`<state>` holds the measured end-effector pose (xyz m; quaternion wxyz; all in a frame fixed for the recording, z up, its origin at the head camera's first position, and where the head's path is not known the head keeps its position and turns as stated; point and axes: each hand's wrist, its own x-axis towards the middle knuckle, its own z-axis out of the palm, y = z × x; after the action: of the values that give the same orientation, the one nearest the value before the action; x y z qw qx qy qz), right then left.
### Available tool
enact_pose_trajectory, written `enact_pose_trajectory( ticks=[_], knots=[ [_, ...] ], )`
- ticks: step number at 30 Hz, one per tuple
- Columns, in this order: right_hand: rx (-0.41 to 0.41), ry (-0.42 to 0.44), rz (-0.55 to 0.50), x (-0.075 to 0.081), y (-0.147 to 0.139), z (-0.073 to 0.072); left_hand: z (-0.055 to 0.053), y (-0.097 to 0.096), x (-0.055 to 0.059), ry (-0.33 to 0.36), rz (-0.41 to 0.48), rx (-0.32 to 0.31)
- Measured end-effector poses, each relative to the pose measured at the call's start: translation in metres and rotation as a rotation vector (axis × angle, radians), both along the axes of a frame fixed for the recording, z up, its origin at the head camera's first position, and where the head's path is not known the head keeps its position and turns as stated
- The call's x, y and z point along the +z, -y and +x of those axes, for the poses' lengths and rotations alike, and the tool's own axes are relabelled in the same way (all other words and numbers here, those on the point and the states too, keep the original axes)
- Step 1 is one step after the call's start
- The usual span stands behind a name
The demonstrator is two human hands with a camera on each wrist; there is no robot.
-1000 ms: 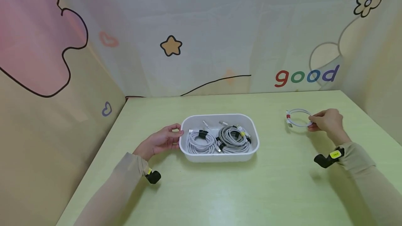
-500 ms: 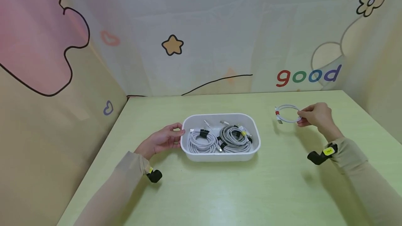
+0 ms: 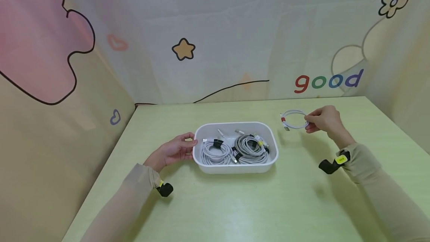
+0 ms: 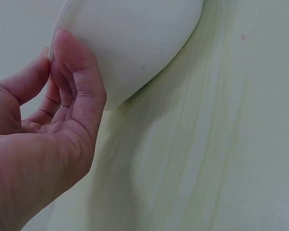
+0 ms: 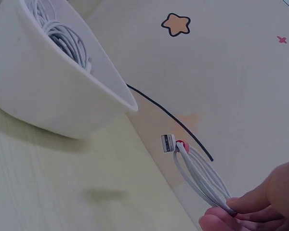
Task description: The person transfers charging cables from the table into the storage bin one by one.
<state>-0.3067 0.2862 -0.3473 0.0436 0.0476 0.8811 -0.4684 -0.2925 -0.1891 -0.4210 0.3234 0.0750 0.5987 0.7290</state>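
A white plastic box stands on the table and holds several coiled cables, some bound with black ties. At its left end my left hand grips the rim between thumb and fingers; the left wrist view shows these fingers against the outer wall of the box. To the right of the box and above the table, my right hand pinches a coiled white USB cable by one side of its loop. A red tie and the metal USB plug are at the coil's far side.
A pale wood-look table lies under everything. Printed cloth with a star, a flower and the word "good" hangs behind and at the sides. Each sleeve cuff bears a black wrist camera.
My right hand has carried the coiled white USB cable leftward and slightly up, closer to the box. The left hand and the box stay where they were.
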Motion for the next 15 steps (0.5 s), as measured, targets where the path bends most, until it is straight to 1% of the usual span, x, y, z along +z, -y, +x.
enact_pose_trajectory(
  ticks=[5,15],
  knots=[
    [0.016,-0.001,0.004,0.005,0.019,-0.001,0.0,0.0,0.0,-0.015,-0.002,-0.005],
    [0.059,0.007,0.03,0.017,0.055,0.0,0.001,-0.001,0.001,-0.012,-0.009,-0.008]
  ],
)
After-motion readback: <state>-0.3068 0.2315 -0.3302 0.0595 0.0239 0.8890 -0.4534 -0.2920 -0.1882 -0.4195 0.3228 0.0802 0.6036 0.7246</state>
